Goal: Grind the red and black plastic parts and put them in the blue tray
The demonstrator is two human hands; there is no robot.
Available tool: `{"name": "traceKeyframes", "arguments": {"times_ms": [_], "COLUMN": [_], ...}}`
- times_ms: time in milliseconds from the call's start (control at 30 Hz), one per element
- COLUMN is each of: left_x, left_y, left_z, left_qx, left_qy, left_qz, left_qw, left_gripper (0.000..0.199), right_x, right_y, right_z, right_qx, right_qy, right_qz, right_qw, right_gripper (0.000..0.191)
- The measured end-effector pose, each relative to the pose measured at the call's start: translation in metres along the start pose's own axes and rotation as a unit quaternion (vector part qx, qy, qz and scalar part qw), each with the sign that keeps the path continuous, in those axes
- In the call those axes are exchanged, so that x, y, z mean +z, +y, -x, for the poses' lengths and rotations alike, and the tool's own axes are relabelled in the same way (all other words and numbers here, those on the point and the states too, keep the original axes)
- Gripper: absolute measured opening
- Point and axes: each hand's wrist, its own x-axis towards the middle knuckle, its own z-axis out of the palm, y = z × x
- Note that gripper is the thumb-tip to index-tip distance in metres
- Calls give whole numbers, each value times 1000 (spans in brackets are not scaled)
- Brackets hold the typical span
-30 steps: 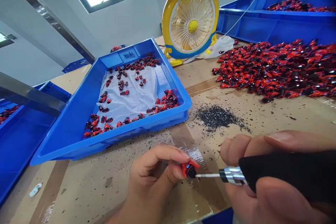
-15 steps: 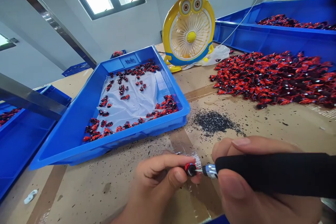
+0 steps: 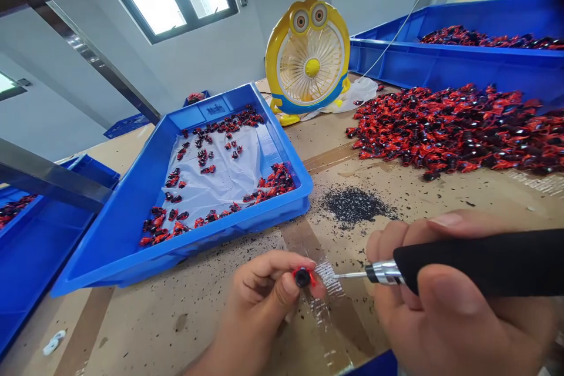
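Observation:
Between the thumb and fingers of my left hand (image 3: 259,299) is a small red-and-black plastic part (image 3: 302,277), its round black end turned toward me. My right hand (image 3: 458,311) grips a black pen-shaped power tool (image 3: 484,261) with a silver collar and a thin metal tip. That tip points left at the part and stands apart from it, with a gap between. Behind my hands, a pile of black shavings (image 3: 359,205) lies on the brown, cardboard-like tabletop (image 3: 176,305).
A blue tray (image 3: 185,247) at centre left holds scattered red-and-black parts on a white sheet. A large heap of such parts (image 3: 458,129) lies right, before more blue trays (image 3: 388,61). A yellow fan (image 3: 312,64) stands behind. A metal post (image 3: 97,53) crosses the left.
My right hand has drawn the tool to the right, so its tip has left the part. My left hand has shifted slightly left and turned the part. The view has moved a little.

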Motion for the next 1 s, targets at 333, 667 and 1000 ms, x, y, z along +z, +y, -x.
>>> {"name": "traceKeyframes", "arguments": {"times_ms": [333, 667, 1000], "left_x": [9, -3, 7], "left_y": [4, -4, 6], "left_z": [1, -3, -2], "left_qx": [5, 18, 23], "left_qy": [25, -29, -13], "left_qz": [25, 15, -10], "left_qw": [999, 999, 1000], "left_gripper": [24, 13, 16], "right_x": [11, 1, 3], "right_y": [-1, 3, 9], "right_z": [-5, -7, 7], "right_qx": [19, 10, -31], "right_qy": [15, -16, -50], "right_qz": [-6, -3, 61], "right_qw": [1000, 1000, 996], "right_gripper": [30, 24, 21]}}
